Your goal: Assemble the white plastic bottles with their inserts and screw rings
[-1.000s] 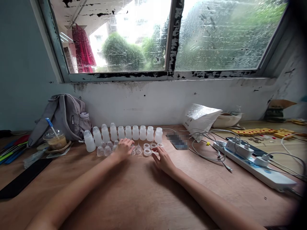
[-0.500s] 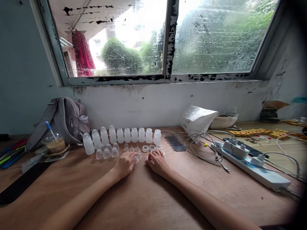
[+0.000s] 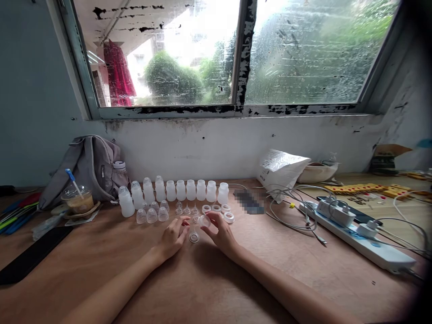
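My right hand (image 3: 221, 234) pinches a white bottle collar ring (image 3: 204, 221) between thumb and fingers, raised and tilted above the table. My left hand (image 3: 173, 236) rests on the table with thumb and fingers apart, holding nothing. On the wood between my hands lies a clear bottle nipple (image 3: 194, 237). More nipples (image 3: 186, 209) sit just beyond, and several white collar rings (image 3: 228, 218) lie past my right hand. Clear dome caps (image 3: 152, 215) are grouped left of my left hand. Behind stands a row of frosted baby bottles (image 3: 191, 191); the leftmost ones (image 3: 126, 202) wear caps.
At left are a drink cup (image 3: 79, 202), a grey backpack (image 3: 91, 168) and a black flat object (image 3: 33, 256). Tangled cables (image 3: 293, 216), a power strip (image 3: 367, 245) and a white pouch (image 3: 281, 168) occupy the right. The wall and window rise behind the table.
My right hand has lifted a collar ring from the table and turned it up. My left hand has drawn back slightly; a nipple now lies nearer me between the hands.
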### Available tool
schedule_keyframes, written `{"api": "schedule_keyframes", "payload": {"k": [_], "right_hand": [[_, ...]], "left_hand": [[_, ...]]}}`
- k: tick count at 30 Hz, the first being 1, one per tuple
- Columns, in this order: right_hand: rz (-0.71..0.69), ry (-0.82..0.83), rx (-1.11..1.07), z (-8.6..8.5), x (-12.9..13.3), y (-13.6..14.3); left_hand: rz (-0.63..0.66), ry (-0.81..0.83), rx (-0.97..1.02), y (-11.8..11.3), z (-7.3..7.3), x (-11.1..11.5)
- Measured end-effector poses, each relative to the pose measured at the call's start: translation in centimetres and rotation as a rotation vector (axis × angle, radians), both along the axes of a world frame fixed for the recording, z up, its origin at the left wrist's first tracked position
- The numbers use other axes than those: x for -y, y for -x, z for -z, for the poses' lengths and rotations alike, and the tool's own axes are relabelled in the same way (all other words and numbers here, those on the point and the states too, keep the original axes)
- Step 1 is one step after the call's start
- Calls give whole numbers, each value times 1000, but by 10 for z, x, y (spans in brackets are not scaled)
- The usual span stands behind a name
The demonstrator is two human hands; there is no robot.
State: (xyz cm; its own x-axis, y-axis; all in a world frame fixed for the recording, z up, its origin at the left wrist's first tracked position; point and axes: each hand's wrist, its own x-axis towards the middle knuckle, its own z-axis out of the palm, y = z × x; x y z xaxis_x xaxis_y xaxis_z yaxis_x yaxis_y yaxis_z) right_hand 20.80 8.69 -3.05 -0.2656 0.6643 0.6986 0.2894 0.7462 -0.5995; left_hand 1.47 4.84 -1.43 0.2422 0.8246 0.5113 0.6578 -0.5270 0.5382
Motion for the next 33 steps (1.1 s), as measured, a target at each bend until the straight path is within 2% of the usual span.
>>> {"api": "schedule_keyframes", "payload": {"k": [4,8,11,15,19,26,30,33], "right_hand": [[-118,75,21,1,8,10],[-215,149,133,7,9,15],[-225,189,225,8,9,15],[-204,116,323,1,14,13],[-217,85,346,-3,16,13],[-243,68,324,-6,18,13],[-254,48,304,-11,21,10],[-199,33,281,-8,20,9]], "left_hand": [[-79,-46,5,1,1,-1],[-106,-77,3,0,0,0],[-66,-77,-34,-1,-3,2],[11,-50,-105,-2,-3,0],[54,-8,-101,-5,2,-5],[42,122,69,-12,3,1],[68,261,292,-14,1,3],[134,368,456,-16,6,0]]}}
